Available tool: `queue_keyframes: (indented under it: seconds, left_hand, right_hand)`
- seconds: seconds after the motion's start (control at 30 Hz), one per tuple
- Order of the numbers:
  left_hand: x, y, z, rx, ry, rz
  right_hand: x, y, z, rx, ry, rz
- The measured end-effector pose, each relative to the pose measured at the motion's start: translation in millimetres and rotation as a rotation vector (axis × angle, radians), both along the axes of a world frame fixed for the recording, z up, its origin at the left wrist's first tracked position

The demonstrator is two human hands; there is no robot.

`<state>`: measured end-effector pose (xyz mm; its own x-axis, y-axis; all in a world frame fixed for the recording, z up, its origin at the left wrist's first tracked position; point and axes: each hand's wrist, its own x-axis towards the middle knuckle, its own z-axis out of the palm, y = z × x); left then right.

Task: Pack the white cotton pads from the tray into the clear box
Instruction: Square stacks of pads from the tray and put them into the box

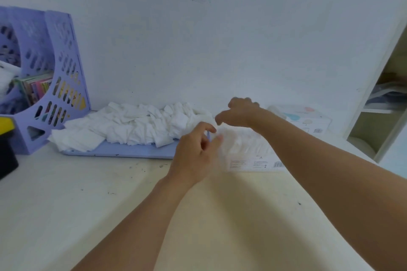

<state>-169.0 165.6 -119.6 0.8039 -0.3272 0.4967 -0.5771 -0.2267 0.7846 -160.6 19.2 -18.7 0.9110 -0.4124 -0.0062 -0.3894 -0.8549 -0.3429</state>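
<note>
White cotton pads lie heaped on the lilac tray at centre left. Just right of it sits the clear box. Above the box, the left hand and right hand hover with loosely curled fingers; blur hides any grasp.

White cotton pads heaped on lilac tray, both hands over clear box, pale worktop

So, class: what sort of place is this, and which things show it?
Probably a home or office desk against a wall: a purple file rack with booklets, a side shelf unit, and a pale tabletop.
</note>
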Motion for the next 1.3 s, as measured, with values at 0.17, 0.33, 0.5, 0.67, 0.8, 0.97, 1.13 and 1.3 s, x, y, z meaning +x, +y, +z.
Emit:
queue_keyframes:
  seconds: [0.17, 0.33, 0.5, 0.67, 0.8, 0.97, 1.13, 1.3]
  left_hand:
    - [24, 42, 21, -0.184, 0.099, 0.366]
    - [65, 127, 37, -0.142, 0.126, 0.718]
    - [89, 226, 15, -0.072, 0.144, 0.912]
    - [105, 244, -20, -0.081, 0.231, 0.838]
    - [121, 243, -24, -0.178, 0.278, 0.742]
    - [118, 240, -28, -0.213, 0.205, 0.768]
    - [84, 232, -14, -0.333, 0.101, 0.648]
    - [44, 176, 25, -0.564, 0.397, 0.104]
  right_hand:
    - [-10, 72, 10, 0.167, -0.398, 0.333]
    - [10, 147, -30, 0.339, -0.223, 0.548]
    - [32, 207, -74, 0.328, -0.142, 0.620]
    - [55, 244, -87, 0.216, -0.103, 0.644]
    - [72, 259, -90, 0.049, -0.005, 0.625]
    - [76, 264, -93, 0.019, -0.014, 0.672]
    - [54, 244, -88, 0.431, -0.402, 0.599]
    - [14, 164, -42, 0.590, -0.424, 0.594]
